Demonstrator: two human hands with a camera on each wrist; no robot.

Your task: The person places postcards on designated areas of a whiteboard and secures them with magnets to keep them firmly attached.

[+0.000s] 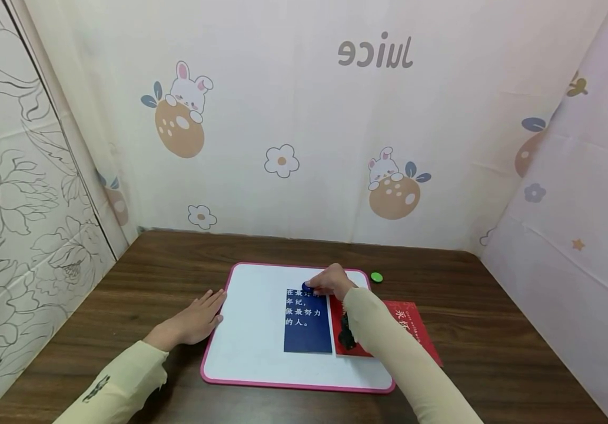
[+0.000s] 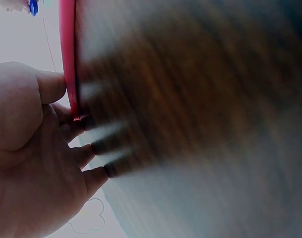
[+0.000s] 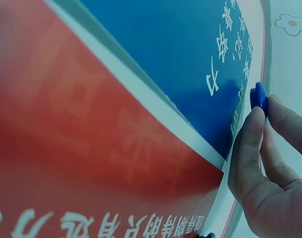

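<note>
My right hand pinches a small blue round magnet between thumb and finger, at the upper edge of a navy card with white characters. The card lies on a white board with a pink rim. Beside it on the board is a red card, partly covered by my right forearm in the head view. With fingers extended, my left hand rests at the board's left edge. In the left wrist view, the thumb of the left hand touches the pink rim.
A green round magnet lies on the brown wooden table, just off the board's upper right corner. Red printed paper reaches past the board's right side. Behind the table hangs a patterned curtain.
</note>
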